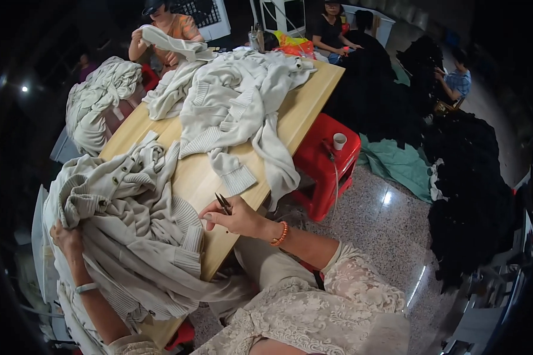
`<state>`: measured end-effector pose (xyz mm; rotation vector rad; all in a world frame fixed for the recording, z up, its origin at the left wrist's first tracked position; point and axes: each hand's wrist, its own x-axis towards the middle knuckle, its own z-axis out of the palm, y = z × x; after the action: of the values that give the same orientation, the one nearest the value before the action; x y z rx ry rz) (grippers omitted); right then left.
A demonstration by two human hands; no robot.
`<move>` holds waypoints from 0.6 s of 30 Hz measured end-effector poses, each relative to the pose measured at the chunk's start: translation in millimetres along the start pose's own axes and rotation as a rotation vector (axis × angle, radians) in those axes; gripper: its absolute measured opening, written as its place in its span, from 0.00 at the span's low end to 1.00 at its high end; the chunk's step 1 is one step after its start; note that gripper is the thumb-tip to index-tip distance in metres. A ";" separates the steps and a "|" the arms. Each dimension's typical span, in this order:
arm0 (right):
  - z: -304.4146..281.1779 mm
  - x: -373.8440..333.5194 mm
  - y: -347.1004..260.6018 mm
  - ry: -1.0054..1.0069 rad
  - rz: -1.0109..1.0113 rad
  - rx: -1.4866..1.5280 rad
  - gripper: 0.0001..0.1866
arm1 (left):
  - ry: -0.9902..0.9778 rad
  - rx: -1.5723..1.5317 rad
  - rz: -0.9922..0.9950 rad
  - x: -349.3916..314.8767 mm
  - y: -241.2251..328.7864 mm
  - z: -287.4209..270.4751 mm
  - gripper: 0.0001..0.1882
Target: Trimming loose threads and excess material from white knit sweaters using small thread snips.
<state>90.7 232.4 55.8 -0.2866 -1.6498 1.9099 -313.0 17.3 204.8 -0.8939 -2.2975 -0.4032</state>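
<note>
A cream knitted cardigan [133, 228] with dark buttons and ribbed edges lies bunched over the near left of the wooden table [195, 180], part of it draped toward my lap. My left hand [69, 242] is closed on its edge at the left, the fingertips partly hidden by the folds. To the right of the cardigan, my right hand [238, 219] is closed round small dark thread snips [223, 203], whose points stick up above the fingers. Thumb and forefinger come close together near the ribbed hem; whether they pinch a thread is too small to tell.
More cream cardigans [231, 89] cover the table's far half; another heap [103, 97] stands left. A red stool [328, 163] with a white cup [339, 141] stands right of the table. Black garments [471, 195] pile on the floor. A person [177, 29] across the table handles a cream garment.
</note>
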 end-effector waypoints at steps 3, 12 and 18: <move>-0.7 -6.2 -2.5 0.008 0.129 0.059 0.09 | -0.095 -0.018 -0.230 -4.4 4.4 -4.2 0.24; -13.3 -22.3 6.8 0.037 0.088 0.060 0.10 | -0.086 0.249 -0.274 -16.6 45.8 -25.6 0.23; -10.6 -25.4 10.5 0.047 0.101 0.035 0.10 | 0.022 -0.676 -0.046 -10.1 -14.1 -23.2 0.25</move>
<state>113.5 226.4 38.2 -0.4046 -1.5963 1.9891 -306.6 -9.1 214.9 -1.1333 -2.1799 -1.2482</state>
